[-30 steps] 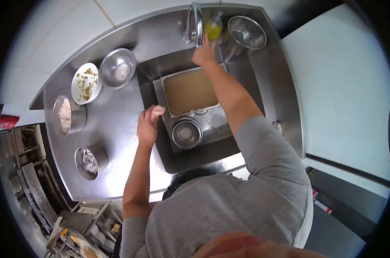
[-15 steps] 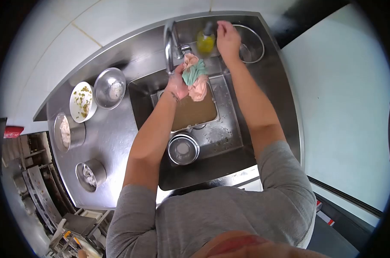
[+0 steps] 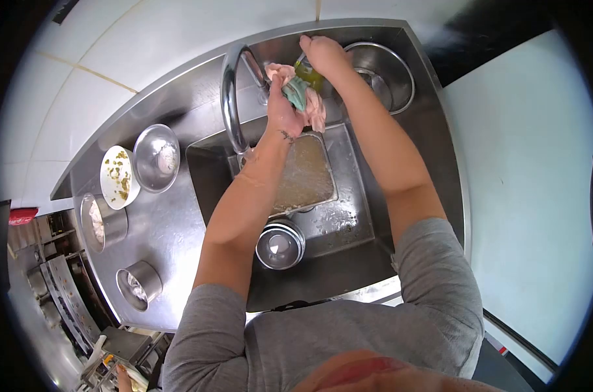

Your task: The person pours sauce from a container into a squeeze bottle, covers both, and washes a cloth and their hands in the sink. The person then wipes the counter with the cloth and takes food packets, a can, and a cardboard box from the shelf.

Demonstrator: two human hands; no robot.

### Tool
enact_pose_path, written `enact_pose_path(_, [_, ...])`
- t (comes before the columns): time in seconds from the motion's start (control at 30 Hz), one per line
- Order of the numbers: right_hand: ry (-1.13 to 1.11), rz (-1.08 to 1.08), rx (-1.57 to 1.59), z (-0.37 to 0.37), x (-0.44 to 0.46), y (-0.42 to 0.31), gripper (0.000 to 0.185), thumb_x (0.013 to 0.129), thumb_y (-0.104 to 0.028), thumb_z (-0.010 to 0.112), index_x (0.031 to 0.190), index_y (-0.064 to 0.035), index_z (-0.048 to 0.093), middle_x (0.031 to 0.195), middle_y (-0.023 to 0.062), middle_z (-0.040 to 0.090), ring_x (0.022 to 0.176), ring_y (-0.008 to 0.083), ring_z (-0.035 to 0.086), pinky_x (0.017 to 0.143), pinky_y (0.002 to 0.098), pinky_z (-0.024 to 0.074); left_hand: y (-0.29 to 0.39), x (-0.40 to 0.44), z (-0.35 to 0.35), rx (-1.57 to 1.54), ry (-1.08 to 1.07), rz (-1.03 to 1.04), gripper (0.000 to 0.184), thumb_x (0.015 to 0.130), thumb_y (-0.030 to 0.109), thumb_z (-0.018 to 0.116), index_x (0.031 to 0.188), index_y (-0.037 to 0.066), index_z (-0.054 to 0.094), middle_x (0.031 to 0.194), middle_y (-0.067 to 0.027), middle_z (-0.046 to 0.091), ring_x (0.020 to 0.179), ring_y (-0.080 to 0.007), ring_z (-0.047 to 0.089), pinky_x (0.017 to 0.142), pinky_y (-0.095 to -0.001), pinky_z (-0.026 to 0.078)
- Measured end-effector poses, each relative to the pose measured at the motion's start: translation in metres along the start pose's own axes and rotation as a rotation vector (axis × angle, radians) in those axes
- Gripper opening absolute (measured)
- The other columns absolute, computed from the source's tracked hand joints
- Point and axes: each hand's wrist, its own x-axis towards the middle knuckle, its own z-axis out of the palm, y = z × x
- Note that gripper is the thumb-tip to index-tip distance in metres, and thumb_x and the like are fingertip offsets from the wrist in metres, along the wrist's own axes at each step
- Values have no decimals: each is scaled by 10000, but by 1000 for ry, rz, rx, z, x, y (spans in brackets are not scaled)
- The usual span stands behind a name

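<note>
My left hand [image 3: 285, 111] grips a bunched pink and green cloth [image 3: 315, 112] above the far edge of the sink, its folds spilling past the fingers. My right hand [image 3: 326, 56] is closed over the top of a pump bottle of yellow-green liquid [image 3: 311, 78], and hides the pump. The cloth is right beside the bottle. Below my left forearm, a rectangular pan of cloudy water [image 3: 306, 173] sits in the sink. The curved faucet [image 3: 228, 98] arches left of my left hand, and water runs onto that forearm.
Stacked metal bowls [image 3: 280, 244] stand in the sink. On the left counter are a metal bowl [image 3: 157, 159], a white bowl with food scraps [image 3: 119, 178] and two metal pots [image 3: 115, 222], [image 3: 150, 279]. A round metal container [image 3: 401, 72] stands at the back right.
My right hand has moved left from beside the bottle onto its top. My left hand has carried the cloth up toward the bottle. The camera view has shifted slightly.
</note>
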Motion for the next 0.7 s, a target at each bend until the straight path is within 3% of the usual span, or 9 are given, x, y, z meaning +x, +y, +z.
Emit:
enact_pose_path(0.13, [135,-143,-144,22,4,14,462,928,-352,324,1035,-16,623,1154,179,602,1135,411,519,932,767,197,-2,9,-2,-22,30,-37,407,966,442,390,1136,94,515,1087,-89,589,1002,-263,572,906,-425,457])
enact_pose_path(0.2, [70,-123,-139,19,7,16,457,930,-355,321,1057,-28,613,1154,171,604,1127,408,525,932,766,201,-1,12,2,-10,117,-24,417,968,450,379,1135,91,511,1107,-96,583,1015,-263,571,911,-431,456])
enact_pose_path(0.33, [-184,-58,-39,-5,22,18,468,932,-388,315,1127,-63,590,1181,175,593,1141,401,518,936,767,190,4,6,-3,-41,69,-12,428,982,437,334,1163,88,502,1154,-107,564,1057,-274,552,950,-441,429])
enact_pose_path(0.43, [68,-199,-197,17,2,25,494,940,-468,288,1150,-136,587,1214,129,581,1144,360,519,923,737,251,7,4,-14,-123,49,-43,412,992,403,314,1181,88,500,1182,-111,554,1096,-284,528,990,-452,392])
enact_pose_path(0.53, [-139,-80,-62,2,13,18,476,924,-437,327,1188,-129,576,1265,160,547,1193,392,482,945,773,165,12,11,-12,-184,49,-79,394,994,370,309,1188,88,504,1198,-113,550,1131,-294,504,1021,-464,356])
enact_pose_path(0.63, [-111,-125,-37,8,18,27,477,921,-430,323,1176,-124,584,1277,126,546,1196,392,477,940,778,171,19,11,-11,-206,54,-70,385,989,355,313,1180,90,516,1207,-114,548,1147,-301,492,1030,-480,339])
enact_pose_path(0.67, [19,-293,-55,16,7,36,491,914,-430,315,1150,-105,598,1260,125,558,1192,399,478,936,781,173,21,7,-6,-205,84,-69,381,988,350,315,1176,90,520,1205,-114,550,1145,-304,493,1030,-485,337])
enact_pose_path(0.7, [-53,-256,-51,18,13,37,485,917,-414,307,1143,-102,601,1249,131,563,1188,399,481,933,785,169,19,3,-2,-205,112,-74,377,986,345,316,1172,91,525,1202,-114,551,1143,-306,493,1029,-489,336])
